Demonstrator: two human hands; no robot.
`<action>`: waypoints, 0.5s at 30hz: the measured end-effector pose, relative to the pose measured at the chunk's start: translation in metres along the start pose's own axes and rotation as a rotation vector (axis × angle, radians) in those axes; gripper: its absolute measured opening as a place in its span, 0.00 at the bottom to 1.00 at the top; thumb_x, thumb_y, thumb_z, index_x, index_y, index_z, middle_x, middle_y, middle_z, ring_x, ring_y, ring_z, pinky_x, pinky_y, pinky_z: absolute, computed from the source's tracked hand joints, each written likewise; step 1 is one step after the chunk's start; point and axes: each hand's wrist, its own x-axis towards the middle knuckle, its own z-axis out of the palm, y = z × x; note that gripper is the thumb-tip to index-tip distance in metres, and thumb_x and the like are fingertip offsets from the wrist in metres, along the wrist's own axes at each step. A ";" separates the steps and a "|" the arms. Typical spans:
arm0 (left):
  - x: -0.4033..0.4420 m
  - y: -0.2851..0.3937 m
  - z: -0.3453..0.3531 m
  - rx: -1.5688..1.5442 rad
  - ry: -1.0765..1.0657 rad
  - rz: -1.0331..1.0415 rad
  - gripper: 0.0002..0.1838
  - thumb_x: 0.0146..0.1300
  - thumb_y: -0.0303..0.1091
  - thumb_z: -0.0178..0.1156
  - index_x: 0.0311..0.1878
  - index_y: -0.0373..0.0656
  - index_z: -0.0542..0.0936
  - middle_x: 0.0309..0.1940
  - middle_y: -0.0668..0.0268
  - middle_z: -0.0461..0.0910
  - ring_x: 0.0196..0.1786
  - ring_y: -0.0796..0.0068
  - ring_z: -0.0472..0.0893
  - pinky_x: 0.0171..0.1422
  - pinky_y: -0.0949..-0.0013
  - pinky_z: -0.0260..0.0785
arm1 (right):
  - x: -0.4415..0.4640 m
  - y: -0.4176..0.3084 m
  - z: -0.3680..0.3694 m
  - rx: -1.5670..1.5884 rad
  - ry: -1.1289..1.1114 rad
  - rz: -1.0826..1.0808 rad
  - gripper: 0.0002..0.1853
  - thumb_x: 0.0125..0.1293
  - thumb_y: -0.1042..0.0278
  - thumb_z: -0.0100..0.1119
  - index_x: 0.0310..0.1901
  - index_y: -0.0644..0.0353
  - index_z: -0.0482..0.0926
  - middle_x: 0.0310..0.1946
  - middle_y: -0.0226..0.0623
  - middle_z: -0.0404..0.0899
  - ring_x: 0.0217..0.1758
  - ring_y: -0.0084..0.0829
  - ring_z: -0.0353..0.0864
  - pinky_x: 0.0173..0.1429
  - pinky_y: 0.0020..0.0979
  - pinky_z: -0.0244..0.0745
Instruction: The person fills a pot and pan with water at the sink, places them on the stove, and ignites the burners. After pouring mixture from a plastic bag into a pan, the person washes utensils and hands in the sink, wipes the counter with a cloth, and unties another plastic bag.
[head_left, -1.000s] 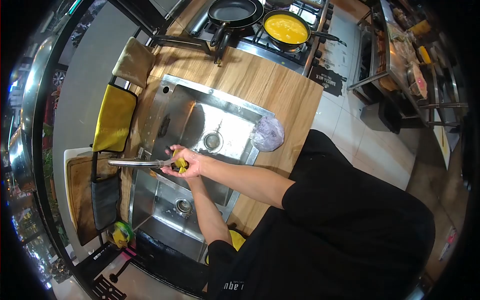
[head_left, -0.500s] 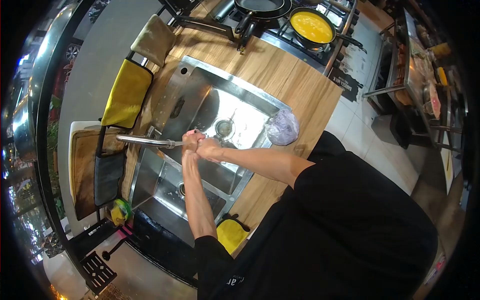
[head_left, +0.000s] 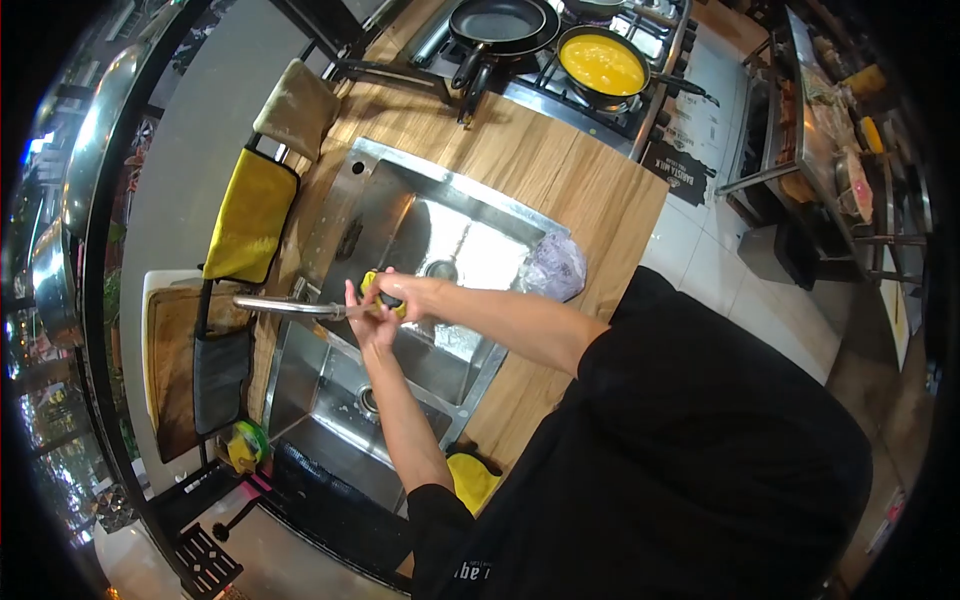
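Observation:
Under the tip of the metal faucet [head_left: 290, 306], my two hands meet above the sink [head_left: 400, 235]. My right hand [head_left: 418, 294] is closed on a yellow and dark sponge [head_left: 370, 284], which lies between the hands. My left hand [head_left: 372, 326] is open, palm up with its fingers apart, touching the sponge and my right fingers. Part of the sponge is hidden behind the fingers. Below my wrists, the drain [head_left: 441, 271] of the larger basin shows in part.
A crumpled whitish-purple plastic bag [head_left: 555, 268] rests on the sink's right rim. Yellow cloths [head_left: 252, 215] hang on a rail by the faucet. On the stove stand a pan of yellow liquid [head_left: 602, 64] and stacked black pans [head_left: 497, 22]. A second basin [head_left: 345, 385] adjoins.
My hands were clasped together under the faucet; now they have come apart somewhat, my left fingers have spread, and the yellow sponge shows between them. The whole view has shifted slightly.

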 end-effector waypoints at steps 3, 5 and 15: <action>0.029 -0.038 0.009 -0.881 -0.070 0.414 0.39 0.51 0.42 0.65 0.65 0.40 0.63 0.69 0.50 0.55 0.72 0.50 0.57 0.62 0.58 0.72 | 0.025 0.025 0.020 0.344 0.534 -0.514 0.14 0.53 0.66 0.64 0.43 0.52 0.75 0.45 0.29 0.73 0.37 0.29 0.75 0.31 0.31 0.72; 0.033 -0.047 0.047 -1.379 0.115 0.800 0.34 0.47 0.31 0.66 0.60 0.41 0.68 0.70 0.52 0.48 0.71 0.53 0.56 0.54 0.61 0.76 | -0.012 0.025 0.039 0.532 0.288 -0.602 0.20 0.56 0.72 0.61 0.51 0.50 0.71 0.47 0.33 0.72 0.38 0.30 0.76 0.37 0.34 0.77; 0.020 -0.052 -0.010 0.239 -0.060 0.197 0.07 0.48 0.25 0.58 0.26 0.45 0.70 0.28 0.68 0.74 0.28 0.76 0.70 0.32 0.74 0.66 | -0.076 0.011 -0.012 -0.072 0.053 0.136 0.09 0.55 0.72 0.64 0.23 0.56 0.72 0.15 0.25 0.67 0.12 0.16 0.63 0.13 0.18 0.55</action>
